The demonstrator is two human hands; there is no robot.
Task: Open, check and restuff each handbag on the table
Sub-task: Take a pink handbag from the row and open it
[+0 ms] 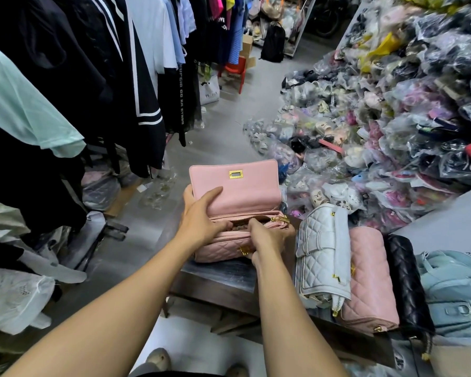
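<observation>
The pink handbag (234,186) sits at the worktop's (223,273) left end, flap thrown up. It looks soft, light and floppy, best held by its rims. The left hand (201,213) grips the flap's base, and the right hand (267,240) pinches the open pocket's front edge. Brownish stuffing (239,228) shows inside.

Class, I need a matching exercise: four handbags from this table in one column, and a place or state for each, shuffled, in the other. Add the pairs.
1. pink quilted handbag with raised flap
2. white quilted handbag
3. black quilted handbag
4. pale blue handbag

A. rightmost in the row
B. held by left hand and right hand
C. between closed pink quilted handbag and blue one
D. next to the held bag

Pairs: 1-B, 2-D, 3-C, 4-A
</observation>
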